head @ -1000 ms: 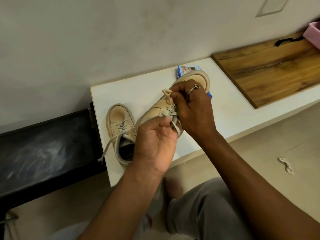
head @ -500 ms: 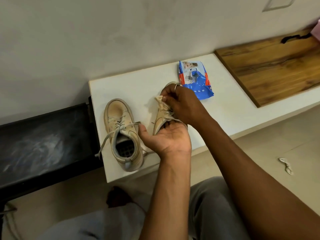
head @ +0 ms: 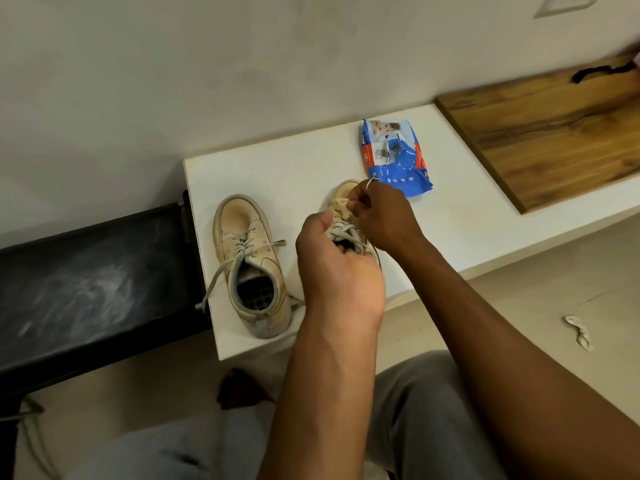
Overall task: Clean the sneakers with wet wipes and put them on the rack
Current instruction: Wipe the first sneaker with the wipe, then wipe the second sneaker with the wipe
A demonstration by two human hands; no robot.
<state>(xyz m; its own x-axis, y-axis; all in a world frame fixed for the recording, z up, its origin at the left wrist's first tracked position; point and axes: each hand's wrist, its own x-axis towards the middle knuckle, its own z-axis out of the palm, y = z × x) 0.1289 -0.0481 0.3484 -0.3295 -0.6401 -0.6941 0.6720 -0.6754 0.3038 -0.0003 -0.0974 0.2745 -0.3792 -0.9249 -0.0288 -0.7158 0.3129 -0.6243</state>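
Observation:
Two beige sneakers rest on a white bench [head: 298, 161]. The left sneaker [head: 247, 258] stands free with its laces loose. My left hand [head: 337, 271] grips the heel end of the right sneaker [head: 341, 202], covering most of it. My right hand [head: 382, 216], with a ring on it, pinches a crumpled dirty wet wipe [head: 341, 206] against the top of that shoe near the laces. A blue pack of wet wipes [head: 394, 157] lies on the bench just beyond my right hand.
A wooden board [head: 554, 133] lies on the bench at the right. A low black bench [head: 86, 289] adjoins on the left. A used crumpled wipe [head: 580, 332] lies on the floor at the right. My knees are below, and a wall runs behind.
The right sneaker came down from a raised, tilted hold and now sits lower by the bench. My left hand turned over to grip its heel. The wipes pack is now uncovered.

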